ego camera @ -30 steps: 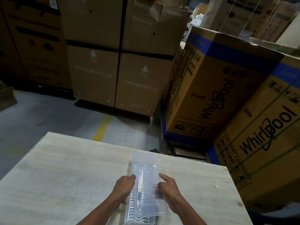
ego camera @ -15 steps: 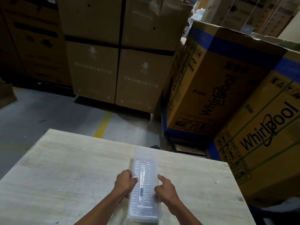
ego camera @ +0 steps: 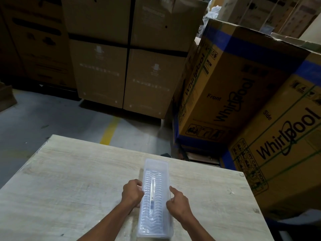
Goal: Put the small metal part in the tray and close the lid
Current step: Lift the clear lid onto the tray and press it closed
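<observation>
A long clear plastic tray [ego camera: 155, 168] lies lengthwise on the pale wooden table [ego camera: 78, 180], its lid flat on top. Through the ribbed lid I see the thin metal part [ego camera: 152, 192] lying along the middle. My left hand [ego camera: 132, 192] presses the tray's left edge with curled fingers. My right hand [ego camera: 177, 201] rests against the right edge, fingertips touching the lid's rim.
Large cardboard appliance boxes [ego camera: 231, 87] stand close beyond the table's far right corner. More brown boxes [ego camera: 125, 54] line the back. A grey floor with a yellow line [ego camera: 109, 131] lies past the table's far edge.
The lid, tilted and offset to the right a second ago, now sits flat on the tray. Both hands have moved to the tray's sides.
</observation>
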`<state>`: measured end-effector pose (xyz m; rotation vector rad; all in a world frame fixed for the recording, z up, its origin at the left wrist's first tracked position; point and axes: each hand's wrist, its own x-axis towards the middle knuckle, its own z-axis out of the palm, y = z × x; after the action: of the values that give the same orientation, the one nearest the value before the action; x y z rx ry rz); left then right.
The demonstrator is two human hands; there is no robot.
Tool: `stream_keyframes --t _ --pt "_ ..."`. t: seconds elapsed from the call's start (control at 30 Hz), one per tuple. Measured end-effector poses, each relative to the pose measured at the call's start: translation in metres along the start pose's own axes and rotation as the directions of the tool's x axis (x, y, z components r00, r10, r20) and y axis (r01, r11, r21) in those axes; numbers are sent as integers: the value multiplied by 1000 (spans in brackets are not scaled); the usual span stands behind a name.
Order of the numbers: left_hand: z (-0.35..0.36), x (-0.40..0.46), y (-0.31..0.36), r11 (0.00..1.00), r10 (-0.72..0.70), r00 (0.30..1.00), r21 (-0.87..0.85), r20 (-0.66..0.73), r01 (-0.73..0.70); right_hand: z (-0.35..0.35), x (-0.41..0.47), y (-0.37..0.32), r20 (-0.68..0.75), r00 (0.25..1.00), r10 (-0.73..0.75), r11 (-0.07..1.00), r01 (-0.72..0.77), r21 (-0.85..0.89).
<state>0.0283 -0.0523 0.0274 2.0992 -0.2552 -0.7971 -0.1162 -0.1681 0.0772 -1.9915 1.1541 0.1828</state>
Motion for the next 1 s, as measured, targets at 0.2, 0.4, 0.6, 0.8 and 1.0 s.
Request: stream_keyframes --t 0.2,0.4,0.6,0.8,1.0 --pt "3 4 -5 999 4 999 -50 -52 -7 4 -3 6 -24 1000 -6 1000 7 26" --pt "3 4 1 997 29 998 -75 -54 -33 2 2 9 -63 998 -9 994 16 108" --pt "6 -2 3 995 98 994 -22 -41 -99 5 9 15 -159 987 -17 987 42 155" --pt "-1 -14 -2 987 158 985 -6 73 -158 5 14 20 -182 983 -25 981 59 182" --pt "-4 -21 -9 962 255 964 77 80 -261 8 16 28 -217 974 -65 982 101 158"
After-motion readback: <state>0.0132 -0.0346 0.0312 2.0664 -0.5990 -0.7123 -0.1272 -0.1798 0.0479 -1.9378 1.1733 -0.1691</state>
